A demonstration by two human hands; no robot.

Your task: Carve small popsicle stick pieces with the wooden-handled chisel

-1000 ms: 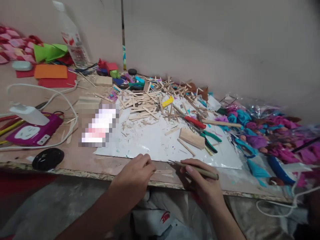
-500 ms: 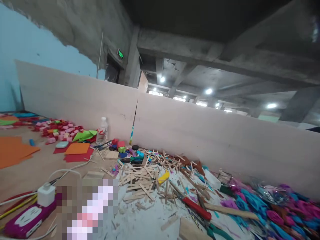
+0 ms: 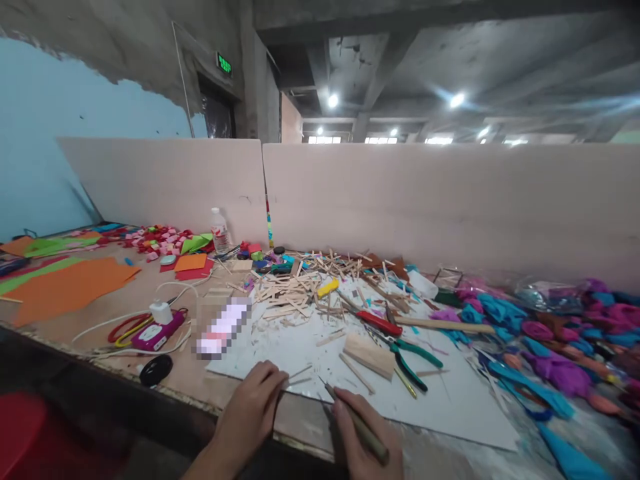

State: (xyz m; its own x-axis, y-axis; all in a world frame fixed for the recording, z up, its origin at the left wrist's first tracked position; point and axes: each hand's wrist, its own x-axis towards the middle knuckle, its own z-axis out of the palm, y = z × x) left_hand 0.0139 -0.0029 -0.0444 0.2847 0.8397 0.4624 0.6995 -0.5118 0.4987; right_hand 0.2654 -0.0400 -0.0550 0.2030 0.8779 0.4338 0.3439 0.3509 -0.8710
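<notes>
Fingers of the left hand (image 3: 250, 410), head view: drawn in narrow, thumb and forefinger pinched on the near end of a thin stick (image 3: 301, 371).
Thin stick: pale, its free end pointing rightward from the left fingertips, toward the other hand; a second slim strip shows just below it, and whether that is also pinched I cannot tell.
Fingers of the right hand (image 3: 367, 433): closed around the handle of a pointed tool (image 3: 373, 440).
Pointed tool: thick olive-brown handle, its fine dark tip ahead of the right fingers, near the stick's free end but apart from it.
White sheet (image 3: 465, 410): spread ahead of both hands and out to the right.
Wooden block (image 3: 369, 357): just beyond the right fingers.
Green-handled pliers (image 3: 416, 363): beyond the right fingers and to their right, beside the block.
Stick pile (image 3: 285, 291): well ahead of the left fingers, a yellow piece (image 3: 328, 288) at its right side.
Phone (image 3: 225, 327): blurred out, ahead of the left fingers and to their left.
Purple power strip (image 3: 156, 335): farther left of them.
Coloured scraps (image 3: 560, 367): heaped well to the right fingers' right.
</notes>
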